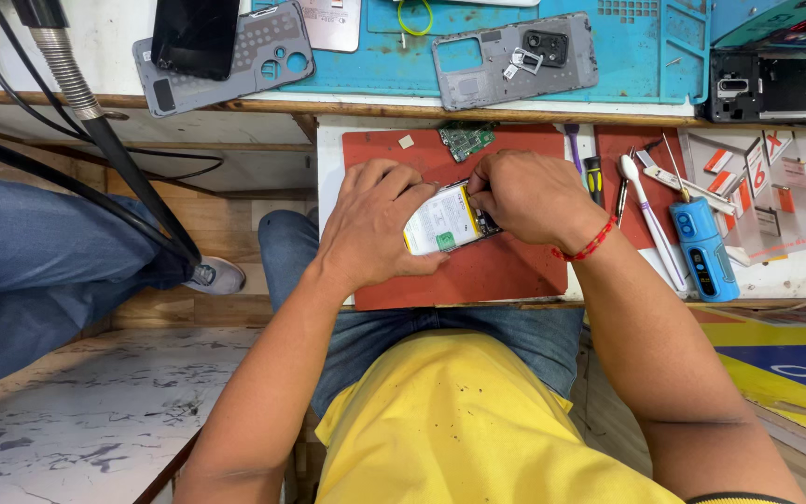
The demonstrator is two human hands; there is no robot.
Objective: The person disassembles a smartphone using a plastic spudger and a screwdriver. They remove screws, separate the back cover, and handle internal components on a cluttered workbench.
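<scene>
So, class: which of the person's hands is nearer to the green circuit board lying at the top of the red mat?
Right. The right hand works at the opened phone just below the green circuit board; the left hand grips the phone's other side, lower and further left.

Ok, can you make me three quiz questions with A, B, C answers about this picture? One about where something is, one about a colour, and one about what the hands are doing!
1. Where does the opened phone lie?
A. on the red mat
B. on the floor
C. on the blue mat

2. What colour is the thread on the right hand's wrist?
A. green
B. red
C. white

3. What are the hands doing?
A. resting apart on the lap
B. both touching the phone
C. holding the blue tool

Answers:
1 A, the phone sits on the red mat.
2 B, a red thread circles the wrist.
3 B, the left hand grips the phone while the right hand's fingers press on its top end.
</scene>
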